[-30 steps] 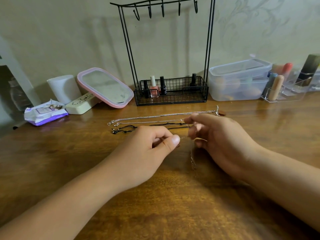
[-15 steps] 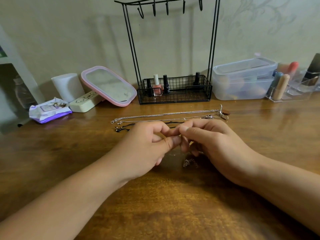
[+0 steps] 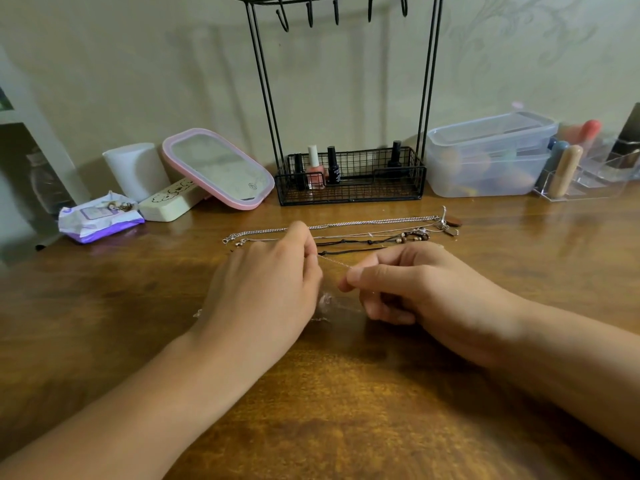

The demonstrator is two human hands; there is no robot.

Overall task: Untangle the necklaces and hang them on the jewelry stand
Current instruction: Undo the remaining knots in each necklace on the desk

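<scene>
A: Risk log. Left hand [image 3: 266, 289] and right hand [image 3: 412, 292] each pinch the thin chain [image 3: 334, 262], fingers curled, thumb against forefinger. Chain runs taut between the 2 pinches; its slack, a blurred clump, hangs just below the fingertips, near the surface [image 3: 346, 410].

B: What fails from here?

A: Pulling apart while the clump is knotted likely tightens the knot, or snaps so fine a link. Second risk: the laid-out necklaces [image 3: 363, 233] lie just beyond the knuckles, close behind both hands. A dragged loop could catch them and tangle them again.

B: Count those.

A: About 4 strands beyond the fingers: 2 silver chains, 2 black cords, 1 with beads at its right end. Blur at the right-hand clasps, so that count is a judgement. Plus 1 chain in the fingers.

B: Stand?

A: 1 jewelry stand [image 3: 346, 98], well beyond the fingertips, against the wall. 5 hooks visible, 0 necklaces hung. 4 nail polish bottles [image 3: 313, 166] in its basket.

B: Rest?

A: 1 pink mirror [image 3: 218, 168] beyond the left hand, 1 clear tub [image 3: 485, 157] beyond the right.
</scene>
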